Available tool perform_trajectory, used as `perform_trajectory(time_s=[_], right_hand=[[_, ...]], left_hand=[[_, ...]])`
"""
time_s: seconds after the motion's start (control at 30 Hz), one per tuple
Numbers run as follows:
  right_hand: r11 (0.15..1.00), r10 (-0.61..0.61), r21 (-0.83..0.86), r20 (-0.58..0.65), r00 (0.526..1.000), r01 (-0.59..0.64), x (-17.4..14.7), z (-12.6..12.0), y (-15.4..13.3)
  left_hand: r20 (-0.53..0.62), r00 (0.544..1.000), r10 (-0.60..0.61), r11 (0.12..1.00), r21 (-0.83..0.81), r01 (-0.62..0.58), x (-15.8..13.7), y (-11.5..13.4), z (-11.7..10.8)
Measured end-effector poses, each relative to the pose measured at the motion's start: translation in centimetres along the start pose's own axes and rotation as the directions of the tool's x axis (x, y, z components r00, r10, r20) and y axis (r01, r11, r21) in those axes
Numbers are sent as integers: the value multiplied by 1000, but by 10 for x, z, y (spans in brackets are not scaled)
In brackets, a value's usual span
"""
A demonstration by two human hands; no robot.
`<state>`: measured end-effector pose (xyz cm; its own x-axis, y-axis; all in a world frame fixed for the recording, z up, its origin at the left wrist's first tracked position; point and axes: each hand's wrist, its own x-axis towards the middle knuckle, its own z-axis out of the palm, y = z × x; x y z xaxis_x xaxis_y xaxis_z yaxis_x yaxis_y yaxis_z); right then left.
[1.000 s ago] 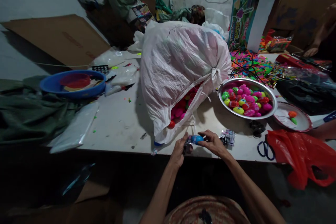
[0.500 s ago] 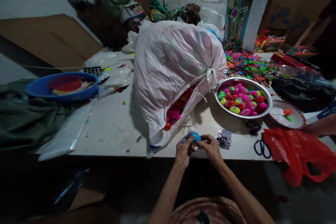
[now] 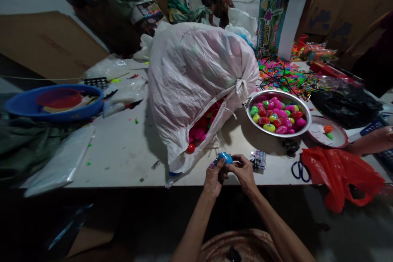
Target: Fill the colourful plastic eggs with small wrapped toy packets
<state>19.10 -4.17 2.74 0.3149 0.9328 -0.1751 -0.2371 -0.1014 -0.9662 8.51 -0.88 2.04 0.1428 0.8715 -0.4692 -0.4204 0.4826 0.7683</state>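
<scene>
Close to the table's front edge, my left hand (image 3: pixel 214 178) is closed around a blue plastic egg (image 3: pixel 225 157), with a bit of printed wrapper showing beside it. The fingers of my right hand (image 3: pixel 244 170) pinch at the egg's right end. Just right of that hand lies a small stack of printed packets (image 3: pixel 258 159). Behind my hands stands a large white sack (image 3: pixel 199 65), tied at its right, with pink and red eggs (image 3: pixel 199 132) showing through its opening. A steel bowl (image 3: pixel 249 119) full of colourful eggs is to the right.
Scissors (image 3: pixel 301 171) and a red plastic bag (image 3: pixel 340 172) lie at the right front edge. Behind them is a plate (image 3: pixel 343 137). A blue basin (image 3: pixel 55 116) stands left. Colourful plastic pieces (image 3: pixel 284 71) cover the back right. Another person (image 3: pixel 219 6) bends behind the sack; a co-worker's forearm (image 3: pixel 373 139) rests right.
The view has swung slightly to the right, so the table's things sit further left. My hands still hold the blue egg together. The person behind the sack has come more into view.
</scene>
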Motion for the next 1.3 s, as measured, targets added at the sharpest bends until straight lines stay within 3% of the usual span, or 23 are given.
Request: perform_trajectory(time_s=[0.13, 0.3, 0.43, 0.5, 0.57, 0.63, 0.73, 0.83, 0.93, 1.07, 1.13, 1.23, 1.3], right_hand=[[999, 13, 46, -4, 1000, -13, 3, -3, 0], [921, 262, 272, 97, 960, -279, 6, -8, 9], [875, 326, 338, 120, 938, -348, 5, -6, 10], [931, 249, 260, 69, 966, -258, 2, -4, 9], [991, 91, 101, -2, 996, -90, -2, -1, 7], [997, -58, -48, -38, 998, 56, -5, -1, 7], [943, -216, -260, 5, 976, 209, -7, -4, 10], [810, -340, -485, 71, 938, 330, -5, -12, 9], [727, -374, -584, 104, 921, 361, 2, -21, 1], [618, -327, -624, 349, 878, 478, 9, -29, -12], [590, -308, -627, 407, 860, 508, 12, -32, -14], [605, -313, -612, 405, 859, 509, 29, -44, -23], [611, -342, -627, 339, 876, 482, 53, -65, -41]], left_hand=[[-13, 999, 52, 999, 3, -52, -2, 3, 4], [62, 998, 20, 999, -44, -17, -2, 6, 3], [101, 995, -18, 999, -30, 21, -1, 2, -2], [96, 994, -56, 998, -21, 58, 0, 0, -3], [77, 992, -95, 995, -23, 97, 0, 0, -3], [76, 991, -110, 994, -19, 112, -1, 0, 0], [91, 992, -89, 996, 13, 88, -3, 1, 4], [82, 993, -83, 996, 36, 80, -5, 0, 5], [109, 984, -138, 988, 77, 130, -5, -1, 1], [233, 936, -263, 962, 134, 237, -4, -3, -4], [243, 920, -307, 951, 126, 284, -1, -4, -3], [182, 929, -322, 947, 48, 318, 3, -2, 2], [185, 925, -330, 941, -7, 337, 5, 1, 5]])
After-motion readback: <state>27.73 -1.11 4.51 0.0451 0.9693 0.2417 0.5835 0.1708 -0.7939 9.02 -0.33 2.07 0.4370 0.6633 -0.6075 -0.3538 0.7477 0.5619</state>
